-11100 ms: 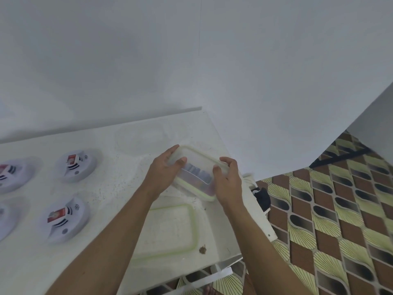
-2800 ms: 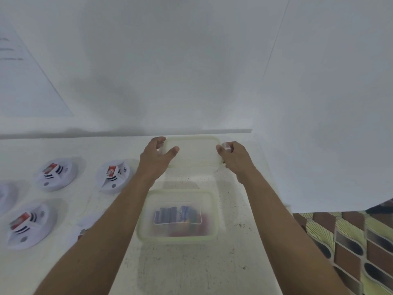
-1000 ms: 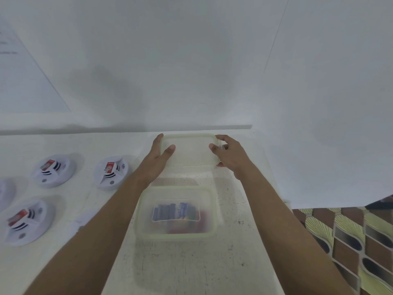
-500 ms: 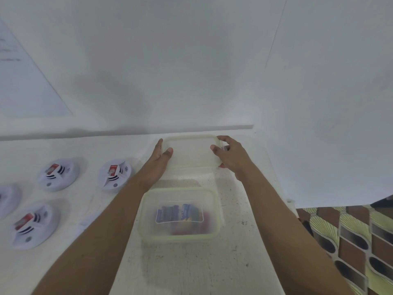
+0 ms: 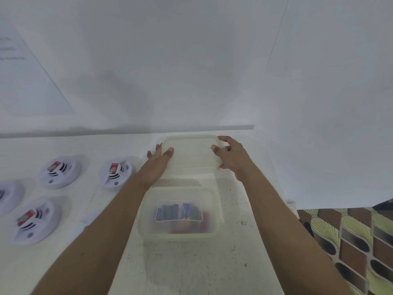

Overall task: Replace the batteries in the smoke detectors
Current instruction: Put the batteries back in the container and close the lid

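Observation:
A translucent container point(image 5: 146, 222) with a pale green rim sits open on the white table point(image 5: 191, 269); blue batteries point(image 5: 176, 211) and some reddish ones lie inside. Its lid point(image 5: 192, 153) is just beyond it, near the wall. My left hand point(image 5: 158, 160) holds the lid's left edge, thumb on top. My right hand point(image 5: 230, 154) grips the lid's right edge with curled fingers. Several white round smoke detectors lie at the left, the nearest point(image 5: 116, 173) beside my left forearm, with others point(image 5: 60, 171) point(image 5: 35, 222) further left.
A white wall rises directly behind the table. The table's right edge point(image 5: 285, 201) drops to a patterned tiled floor point(image 5: 350, 241). A small white scrap point(image 5: 89, 218) lies left of my left forearm.
Both hands stay on the lid behind the container over the last second; the lid has barely shifted. Earlier the container was moved from the table's right end.

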The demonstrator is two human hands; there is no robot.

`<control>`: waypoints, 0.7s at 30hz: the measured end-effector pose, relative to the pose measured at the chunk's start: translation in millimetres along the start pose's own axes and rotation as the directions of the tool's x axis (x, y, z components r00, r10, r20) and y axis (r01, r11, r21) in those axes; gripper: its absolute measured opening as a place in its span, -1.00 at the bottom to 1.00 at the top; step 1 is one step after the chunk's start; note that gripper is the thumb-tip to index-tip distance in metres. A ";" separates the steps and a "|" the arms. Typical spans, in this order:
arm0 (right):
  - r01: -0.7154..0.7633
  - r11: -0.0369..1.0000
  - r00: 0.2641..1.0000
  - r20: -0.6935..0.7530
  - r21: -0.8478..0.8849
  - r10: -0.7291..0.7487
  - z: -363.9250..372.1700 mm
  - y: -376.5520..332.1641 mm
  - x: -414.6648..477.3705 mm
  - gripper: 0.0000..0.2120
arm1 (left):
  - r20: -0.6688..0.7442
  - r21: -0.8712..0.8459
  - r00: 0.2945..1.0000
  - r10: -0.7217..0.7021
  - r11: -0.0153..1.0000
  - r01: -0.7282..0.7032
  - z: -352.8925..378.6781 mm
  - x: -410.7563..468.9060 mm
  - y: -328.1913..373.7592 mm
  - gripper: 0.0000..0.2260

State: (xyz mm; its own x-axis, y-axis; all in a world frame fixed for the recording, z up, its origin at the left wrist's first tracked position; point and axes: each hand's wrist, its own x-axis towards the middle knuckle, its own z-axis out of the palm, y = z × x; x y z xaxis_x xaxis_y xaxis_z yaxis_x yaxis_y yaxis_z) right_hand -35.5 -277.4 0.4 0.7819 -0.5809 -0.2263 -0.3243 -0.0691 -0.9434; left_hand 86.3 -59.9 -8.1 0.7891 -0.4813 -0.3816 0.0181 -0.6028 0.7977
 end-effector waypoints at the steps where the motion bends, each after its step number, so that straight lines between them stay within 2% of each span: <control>1: 0.001 1.000 1.000 0.000 0.001 -0.001 0.1 0.4 0.5 -0.57 | 0.000 0.003 1.000 -0.016 1.000 0.016 -0.5 0.8 -1.1 -0.28; 7: -0.002 1.000 1.000 0.008 0.011 0.002 -0.5 -1.6 0.0 -0.58 | -0.002 -0.022 1.000 -0.011 1.000 0.011 -0.5 1.6 -2.8 -0.18; 10: -0.007 1.000 1.000 0.017 0.019 0.007 -2.1 -2.4 -0.2 -0.60 | -0.020 0.037 0.999 0.044 0.998 -0.043 0.3 0.2 -1.2 -0.10; 14: -0.018 0.999 1.000 0.023 0.031 0.017 -2.7 -4.0 0.7 -0.58 | -0.100 0.079 0.981 0.167 0.984 -0.159 2.7 -0.6 4.4 -0.25; 16: -0.017 0.999 1.000 0.025 0.033 0.016 -2.7 -4.3 0.4 -0.58 | -0.112 0.047 0.968 0.226 0.974 -0.222 3.5 0.7 6.4 -0.34; 21: -0.012 1.000 1.000 0.025 0.026 0.011 -3.0 -4.8 0.1 -0.58 | -0.132 -0.089 0.946 0.295 0.947 -0.307 -2.1 7.2 20.0 -0.41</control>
State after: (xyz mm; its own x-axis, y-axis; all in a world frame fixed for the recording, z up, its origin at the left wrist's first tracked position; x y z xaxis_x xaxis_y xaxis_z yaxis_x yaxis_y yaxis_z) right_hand -35.5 -279.6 5.6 0.7913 -0.5611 -0.2430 -0.3200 -0.0413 -0.9465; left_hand 93.6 -74.1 6.1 0.8335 -0.5488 -0.0643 -0.1707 -0.3664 0.9147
